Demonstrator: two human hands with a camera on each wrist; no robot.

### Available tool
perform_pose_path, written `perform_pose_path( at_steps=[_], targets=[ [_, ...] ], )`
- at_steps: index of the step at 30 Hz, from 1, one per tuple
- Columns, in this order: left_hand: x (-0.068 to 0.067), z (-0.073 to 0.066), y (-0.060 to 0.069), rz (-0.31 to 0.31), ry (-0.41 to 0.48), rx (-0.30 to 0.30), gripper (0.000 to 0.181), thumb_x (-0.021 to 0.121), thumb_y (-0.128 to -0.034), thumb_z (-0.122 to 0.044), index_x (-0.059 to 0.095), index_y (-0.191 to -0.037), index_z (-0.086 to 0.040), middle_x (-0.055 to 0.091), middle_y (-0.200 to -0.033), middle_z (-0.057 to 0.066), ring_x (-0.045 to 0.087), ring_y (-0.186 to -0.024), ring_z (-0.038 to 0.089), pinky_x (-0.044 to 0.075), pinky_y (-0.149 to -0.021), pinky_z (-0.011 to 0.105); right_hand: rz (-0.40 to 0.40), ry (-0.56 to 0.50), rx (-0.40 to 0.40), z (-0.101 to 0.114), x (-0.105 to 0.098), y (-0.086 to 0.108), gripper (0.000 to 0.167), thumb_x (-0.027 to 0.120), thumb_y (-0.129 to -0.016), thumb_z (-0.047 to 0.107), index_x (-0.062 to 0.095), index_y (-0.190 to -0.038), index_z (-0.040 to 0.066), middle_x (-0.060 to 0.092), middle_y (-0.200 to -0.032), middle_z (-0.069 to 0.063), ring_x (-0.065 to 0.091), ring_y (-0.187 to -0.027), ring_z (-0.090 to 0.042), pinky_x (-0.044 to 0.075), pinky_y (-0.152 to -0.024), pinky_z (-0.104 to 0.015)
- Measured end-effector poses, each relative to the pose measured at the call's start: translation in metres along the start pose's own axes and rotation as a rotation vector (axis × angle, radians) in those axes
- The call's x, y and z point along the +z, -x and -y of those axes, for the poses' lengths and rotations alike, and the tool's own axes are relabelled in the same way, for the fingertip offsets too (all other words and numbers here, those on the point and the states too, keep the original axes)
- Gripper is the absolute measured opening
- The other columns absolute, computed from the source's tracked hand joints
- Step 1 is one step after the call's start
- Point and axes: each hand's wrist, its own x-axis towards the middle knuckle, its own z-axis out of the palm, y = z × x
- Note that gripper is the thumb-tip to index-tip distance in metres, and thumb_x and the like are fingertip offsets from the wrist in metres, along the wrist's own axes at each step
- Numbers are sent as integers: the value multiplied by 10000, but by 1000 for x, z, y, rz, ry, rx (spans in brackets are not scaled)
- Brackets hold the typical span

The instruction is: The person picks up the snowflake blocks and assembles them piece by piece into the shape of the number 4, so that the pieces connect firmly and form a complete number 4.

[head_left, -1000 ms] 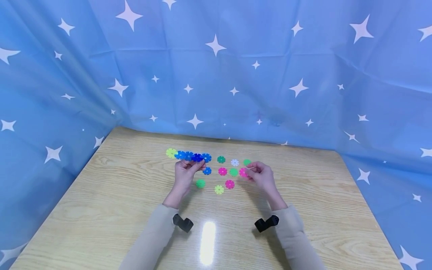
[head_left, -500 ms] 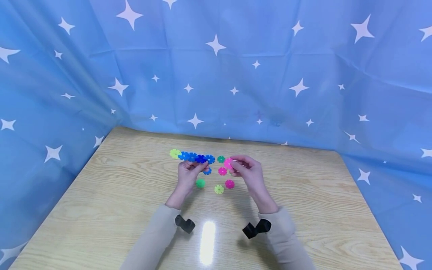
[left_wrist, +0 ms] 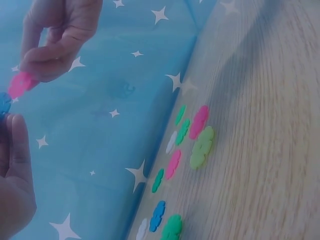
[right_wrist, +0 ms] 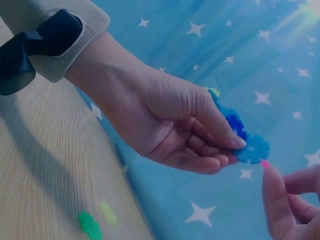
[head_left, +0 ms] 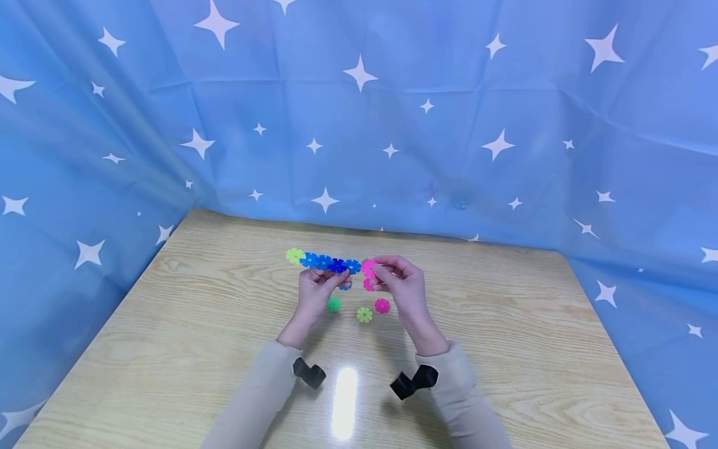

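While left fingers (right_wrist: 194, 163) pinch the disc chain (head_left: 323, 262), right fingers (head_left: 394, 260) pinching a pink disc (head_left: 368, 269) moved closer.

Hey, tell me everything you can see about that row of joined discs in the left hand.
The row of joined discs is five flat, round pieces with notched rims, linked in a nearly straight line: yellow-green at the left end, then two blue, one darker blue and one blue. They look like plastic. The left hand pinches it near the darker blue piece, above the table. The pink disc in the right hand is close to its right end; I can't tell whether they touch.
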Motion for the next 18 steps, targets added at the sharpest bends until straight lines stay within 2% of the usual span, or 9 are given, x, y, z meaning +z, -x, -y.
perform_pose_path(
  at_steps=[6, 10, 14, 18],
  targets=[
    [0, 0, 0, -3, -35, 3, 45, 636, -827, 91, 676, -826, 71, 690, -664, -12, 676, -621, 163, 591, -677, 283, 14, -27, 25, 1, 1, 0, 203, 616, -873, -35, 603, -1051, -132, 675, -764, -12, 626, -558, -96, 578, -589, -232],
    [1, 1, 0, -8, -60, 9, 59, 630, -827, 103, 646, -845, 156, 688, -655, -28, 673, -611, 134, 591, -690, 326, 36, -23, 41, 1, 1, -1, 221, 618, -878, -18, 605, -1068, -131, 680, -778, -13, 631, -576, -94, 583, -613, -246],
    [2, 0, 0, -23, -72, 34, 100, 636, -833, 89, 629, -827, 189, 679, -637, -42, 663, -594, 99, 593, -679, 322, 71, -25, 50, 0, 0, 0, 286, 637, -865, -11, 597, -1129, -115, 676, -823, -10, 642, -648, -105, 587, -678, -278],
    [4, 0, -1, -35, -59, 61, 74, 633, -832, 97, 631, -804, 164, 682, -644, -40, 665, -604, 97, 590, -660, 272, 81, -21, -5, -1, 1, 2, 335, 642, -848, -34, 584, -1170, -104, 669, -823, 32, 633, -707, -92, 569, -695, -244]
  ],
)
